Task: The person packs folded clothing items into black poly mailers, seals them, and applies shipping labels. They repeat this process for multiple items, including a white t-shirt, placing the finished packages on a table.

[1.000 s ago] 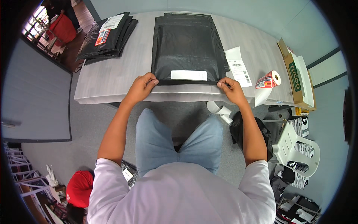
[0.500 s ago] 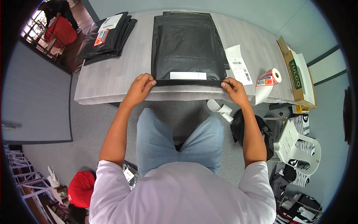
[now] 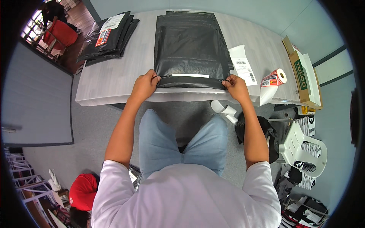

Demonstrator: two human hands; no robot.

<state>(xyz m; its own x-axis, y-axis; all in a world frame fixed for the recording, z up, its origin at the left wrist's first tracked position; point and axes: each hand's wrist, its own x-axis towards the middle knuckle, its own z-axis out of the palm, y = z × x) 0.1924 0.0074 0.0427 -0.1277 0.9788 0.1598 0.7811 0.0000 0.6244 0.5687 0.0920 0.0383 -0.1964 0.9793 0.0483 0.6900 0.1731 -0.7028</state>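
Pinches flat black plastic bag (image 3: 192,47) with left grip (image 3: 145,86) at seven, right grip (image 3: 236,87) at five o'clock, likely to straighten edge.

The bag (image 3: 192,45) is black with a white strip (image 3: 190,75); the bench (image 3: 142,49), pale grey with faint streaks; the parcels (image 3: 116,40), black with white and orange-red labels (image 3: 103,37); the label roll (image 3: 270,80), white and orange-red; the carton (image 3: 305,96), tan with a green panel (image 3: 300,75); the jeans (image 3: 159,140), faded light blue; the chair (image 3: 288,142), white
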